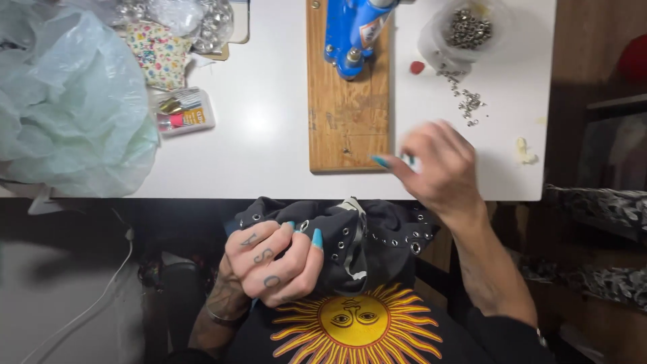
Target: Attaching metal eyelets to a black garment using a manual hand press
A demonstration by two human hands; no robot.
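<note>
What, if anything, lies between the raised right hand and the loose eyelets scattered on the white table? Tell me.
Nothing visible does. The right hand hovers over bare white table; the loose eyelets lie just beyond it, uncovered.

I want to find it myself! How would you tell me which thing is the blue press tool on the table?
Look at the white table and find the long wooden board lying in its middle. The blue press tool stands at the board's far end, just left of a clear bag of small metal eyelets. It is the only bright blue, upright metal thing there.
</note>
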